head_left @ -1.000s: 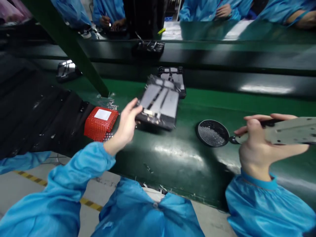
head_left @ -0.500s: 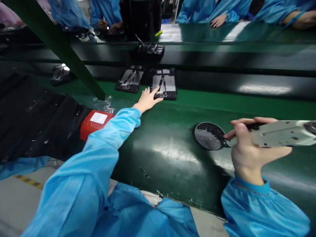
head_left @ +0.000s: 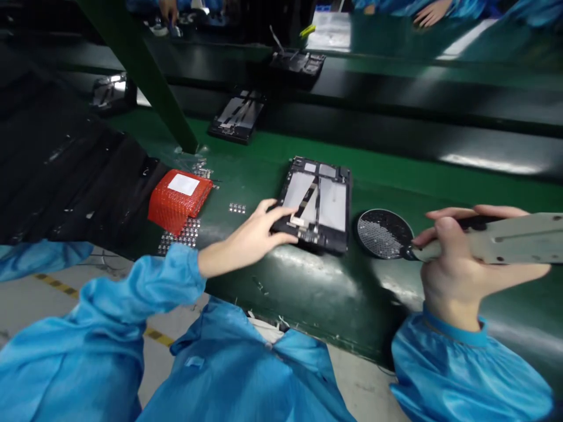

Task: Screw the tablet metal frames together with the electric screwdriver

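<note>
My left hand [head_left: 250, 237] lies on the near left corner of the flat black tray [head_left: 317, 203]. My fingers [head_left: 281, 212] are spread along its edge and press on it, with my thumb at the front lip, but they are not wrapped around it. The tray sits flat on the green counter [head_left: 308, 287], right in front of me, just beside the round black dish [head_left: 382, 233].

I think the tray is light and stiff, like a thin hard board. It has two gray plates inside and little parts along its bottom edge. Those look easy to hurt, so I should not push on them. The black rim looks like the best place to hold. The counter looks shiny and smooth, so I think the tray would slide easily. It would also tip if I lifted just one corner.

My right hand [head_left: 457, 269] is closed tight around a gray tool [head_left: 505, 239]. Its dark tip sits at the edge of the round dish. The tool looks hard and heavier than the tray.

Off to my left is a red box [head_left: 178, 198] with tiny silver bits near it. Another tray [head_left: 238, 116] lies farther back.
</note>
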